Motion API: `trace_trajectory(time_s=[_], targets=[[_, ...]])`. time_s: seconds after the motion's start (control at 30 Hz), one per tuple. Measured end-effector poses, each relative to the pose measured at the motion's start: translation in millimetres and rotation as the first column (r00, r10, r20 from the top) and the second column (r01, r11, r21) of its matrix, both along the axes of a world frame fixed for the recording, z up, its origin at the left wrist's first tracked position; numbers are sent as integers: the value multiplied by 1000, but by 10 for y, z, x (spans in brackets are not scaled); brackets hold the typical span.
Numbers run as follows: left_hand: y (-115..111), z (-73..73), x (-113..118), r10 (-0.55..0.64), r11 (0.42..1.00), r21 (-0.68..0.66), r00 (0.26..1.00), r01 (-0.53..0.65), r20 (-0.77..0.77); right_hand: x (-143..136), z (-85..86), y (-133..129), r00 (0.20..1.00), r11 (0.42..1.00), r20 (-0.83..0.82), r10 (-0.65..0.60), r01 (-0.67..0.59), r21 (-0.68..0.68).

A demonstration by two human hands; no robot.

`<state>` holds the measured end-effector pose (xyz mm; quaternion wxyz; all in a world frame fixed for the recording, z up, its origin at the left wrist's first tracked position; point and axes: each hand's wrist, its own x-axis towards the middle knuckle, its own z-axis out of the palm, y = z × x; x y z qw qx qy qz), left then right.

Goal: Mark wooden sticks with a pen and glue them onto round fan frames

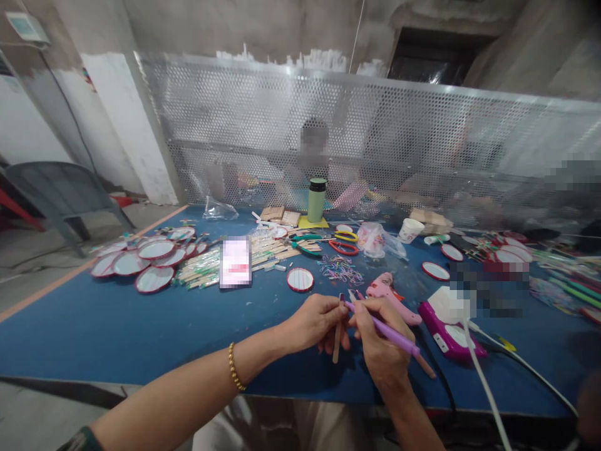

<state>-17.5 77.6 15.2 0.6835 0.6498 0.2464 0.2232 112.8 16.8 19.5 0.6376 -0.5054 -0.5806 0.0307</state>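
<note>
My left hand (312,321) is closed around a flat wooden stick (337,343), whose lower end points down toward the table. A small dark piece sits at the stick's upper end, partly covered by my fingers. In my right hand (385,352) a slim purple pen-like tool (397,336) is gripped, its front end touching or very near the top of the stick. A pink glue gun (392,297) lies just beyond my right hand. Ahead of my left hand rests a round mirror (300,279) with a red rim, beside a scatter of small coloured pieces (342,269).
Several red-rimmed mirrors (156,249) are piled at left, near wooden sticks (263,250). Pliers (344,247), a green bottle (317,202) and a paper cup (410,230) stand farther back. A purple power strip (448,335) with white cables lies at right. A perforated metal screen (244,119) bounds the table.
</note>
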Motion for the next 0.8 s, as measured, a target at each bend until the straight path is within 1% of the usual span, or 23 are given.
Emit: trace_trajectory(time_s=[0.33, 0.6, 0.8], targets=[[-2, -4, 2, 2, 1000, 5, 1000, -2, 2, 19, -51, 13, 999, 1000, 38, -1, 2, -21], [6, 3, -8, -4, 1000, -11, 1000, 4, 13, 7, -6, 4, 1000, 1000, 18, -20, 20, 7], [9, -3, -7, -6, 1000, -18, 1000, 6, 22, 12, -30, 5, 999, 1000, 37, -16, 16, 5]])
